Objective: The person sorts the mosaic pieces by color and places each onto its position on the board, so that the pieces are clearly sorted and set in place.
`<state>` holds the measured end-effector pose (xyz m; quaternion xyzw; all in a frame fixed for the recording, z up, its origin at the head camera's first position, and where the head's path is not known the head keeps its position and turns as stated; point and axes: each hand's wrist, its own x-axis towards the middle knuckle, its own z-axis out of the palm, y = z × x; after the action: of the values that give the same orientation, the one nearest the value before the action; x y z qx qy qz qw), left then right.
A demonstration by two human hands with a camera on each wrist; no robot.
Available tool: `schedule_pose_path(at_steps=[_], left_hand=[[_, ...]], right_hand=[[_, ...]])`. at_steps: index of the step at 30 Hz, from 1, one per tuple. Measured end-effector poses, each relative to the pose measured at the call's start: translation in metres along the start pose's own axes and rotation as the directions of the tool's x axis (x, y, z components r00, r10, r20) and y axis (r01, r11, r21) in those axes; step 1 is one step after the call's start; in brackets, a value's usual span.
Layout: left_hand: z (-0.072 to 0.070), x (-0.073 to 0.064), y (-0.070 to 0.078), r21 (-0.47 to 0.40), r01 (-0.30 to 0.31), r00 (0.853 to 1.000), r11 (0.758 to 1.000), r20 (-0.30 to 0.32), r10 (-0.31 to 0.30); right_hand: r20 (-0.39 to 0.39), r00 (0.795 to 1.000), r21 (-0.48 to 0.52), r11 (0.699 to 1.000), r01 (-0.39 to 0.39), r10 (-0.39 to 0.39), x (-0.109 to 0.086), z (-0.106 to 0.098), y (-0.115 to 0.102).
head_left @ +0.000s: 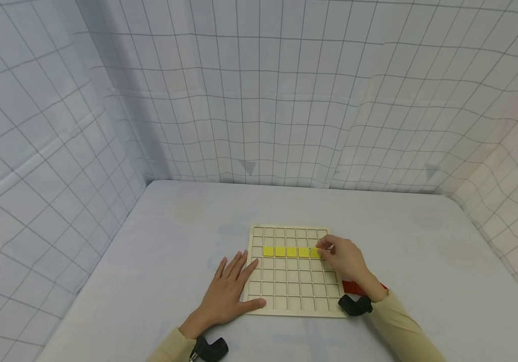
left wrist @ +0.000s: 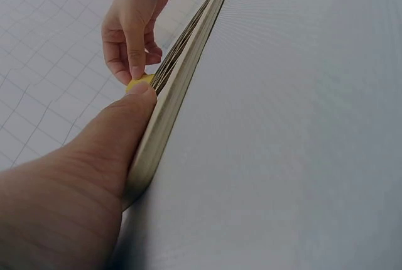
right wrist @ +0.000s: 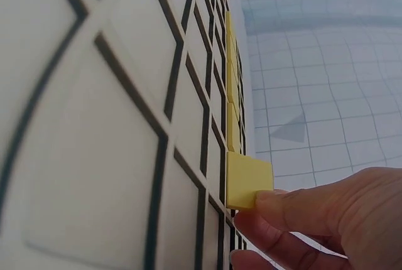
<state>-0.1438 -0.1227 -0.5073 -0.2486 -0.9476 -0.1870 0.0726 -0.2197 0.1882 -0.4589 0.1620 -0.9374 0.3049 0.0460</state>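
A cream grid board (head_left: pixel 281 290) with square recesses lies flat on the table. Several yellow square tiles (head_left: pixel 280 251) form a row across its upper part. My right hand (head_left: pixel 346 257) pinches the rightmost yellow tile (right wrist: pixel 246 182) between thumb and fingers; in the right wrist view this tile stands tilted up from the grid, one edge at a recess. My left hand (head_left: pixel 226 295) lies with fingers spread at the board's lower left corner. Its thumb (left wrist: pixel 119 125) rests over the board's near edge.
Something red (head_left: pixel 353 288) lies beside the board's right edge, partly hidden under my right forearm. The white table (head_left: pixel 186 226) is bordered at the back and sides by grid-patterned cloth (head_left: pixel 263 100). A black wrist device (head_left: pixel 355 304) sits close to the board's lower right corner.
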Motion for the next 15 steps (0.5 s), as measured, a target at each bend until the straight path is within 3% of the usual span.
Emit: schedule_pose_path(at_steps=[15], left_hand=[[-0.0018, -0.0009, 0.0013, -0.013, -0.01, 1.0, 1.0, -0.019, 0.01]], right_hand=[[-0.002, 1.0, -0.008, 1.0, -0.012, 0.012, 0.0022, 0.0003, -0.0009]])
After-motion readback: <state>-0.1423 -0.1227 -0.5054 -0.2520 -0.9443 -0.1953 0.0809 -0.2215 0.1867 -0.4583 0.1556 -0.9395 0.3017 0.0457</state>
